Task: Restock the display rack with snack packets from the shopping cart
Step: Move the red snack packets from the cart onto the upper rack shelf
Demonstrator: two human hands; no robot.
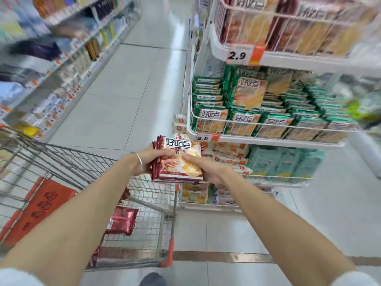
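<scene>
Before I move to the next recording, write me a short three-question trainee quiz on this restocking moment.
1. True or false: the left hand and right hand both hold the stack of red-edged snack packets.
2. Multiple choice: the second-tier packets in the white wire display rack are mostly A) green, B) black, C) purple.
3. Fill in: the orange-and-white price tag on the top tier reads ___.
Key: 1 true; 2 A; 3 2.9.
</scene>
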